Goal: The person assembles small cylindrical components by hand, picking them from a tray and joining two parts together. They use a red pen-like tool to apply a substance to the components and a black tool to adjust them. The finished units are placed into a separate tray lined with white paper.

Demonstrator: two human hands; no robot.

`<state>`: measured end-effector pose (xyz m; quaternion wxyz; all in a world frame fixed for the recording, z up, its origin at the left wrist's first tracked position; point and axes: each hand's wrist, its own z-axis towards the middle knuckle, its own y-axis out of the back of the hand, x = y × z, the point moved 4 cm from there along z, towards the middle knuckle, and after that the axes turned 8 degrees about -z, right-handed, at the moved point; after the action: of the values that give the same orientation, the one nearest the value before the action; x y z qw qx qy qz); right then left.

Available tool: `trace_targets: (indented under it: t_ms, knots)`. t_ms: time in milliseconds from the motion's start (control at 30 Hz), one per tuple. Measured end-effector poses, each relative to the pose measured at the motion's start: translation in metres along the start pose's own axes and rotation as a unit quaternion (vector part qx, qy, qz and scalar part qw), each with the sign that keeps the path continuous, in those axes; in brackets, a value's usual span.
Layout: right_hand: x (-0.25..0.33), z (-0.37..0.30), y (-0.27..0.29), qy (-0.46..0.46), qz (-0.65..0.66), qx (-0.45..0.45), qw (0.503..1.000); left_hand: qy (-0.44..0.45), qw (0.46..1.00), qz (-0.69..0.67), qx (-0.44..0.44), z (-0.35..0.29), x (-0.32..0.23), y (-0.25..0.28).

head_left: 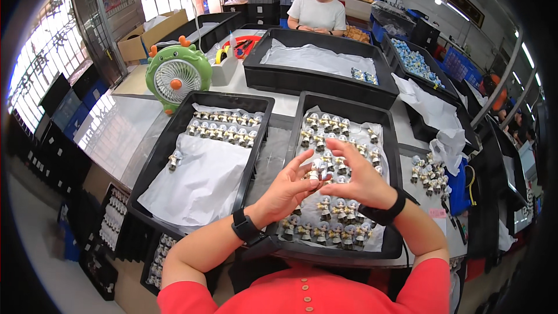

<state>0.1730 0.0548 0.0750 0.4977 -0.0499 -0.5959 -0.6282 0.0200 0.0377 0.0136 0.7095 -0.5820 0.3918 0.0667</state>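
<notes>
Above the black tray (396, 139) in front of me, my left hand (283, 189) pinches a small figurine (315, 172) with pale hair and a white and gold outfit. My right hand (366, 179) curves around the other side of it, thumb and fingers spread apart, close to the figurine; whether a fingertip touches it I cannot tell. Under my hands, rows of similar figurines (335, 232) stand or lie on white paper in the tray. Part of those rows is hidden by my hands. To the left, a second black tray (265, 107) holds two rows at its far end and one lone figurine (174, 160).
A green fan (178, 75) stands behind the left tray. Farther back is a large black bin (279, 78) lined with paper. Loose figurines (429, 174) lie in a pile at the right, beside a blue object (459, 189). Across the table sits a person (317, 11) in a white shirt.
</notes>
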Motion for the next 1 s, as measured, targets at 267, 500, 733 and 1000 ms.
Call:
trace_targets:
  t_ms: [267,500,733,1000]
  knots:
    - [-0.005,0.004,-0.036,0.108,-0.039,-0.077,0.990,0.003,0.997,-0.073,0.021,0.003,-0.006,0.001]
    - [-0.004,0.000,-0.035,0.152,-0.211,-0.122,0.958,-0.057,0.989,0.124,-0.061,0.002,-0.001,0.013]
    - [-0.015,-0.001,-0.034,0.153,-0.113,-0.143,0.971,-0.056,0.989,0.137,-0.001,0.004,-0.005,0.007]
    - [-0.013,0.000,-0.032,0.128,-0.042,-0.088,0.987,-0.014,0.996,0.076,-0.032,0.005,-0.002,0.018]
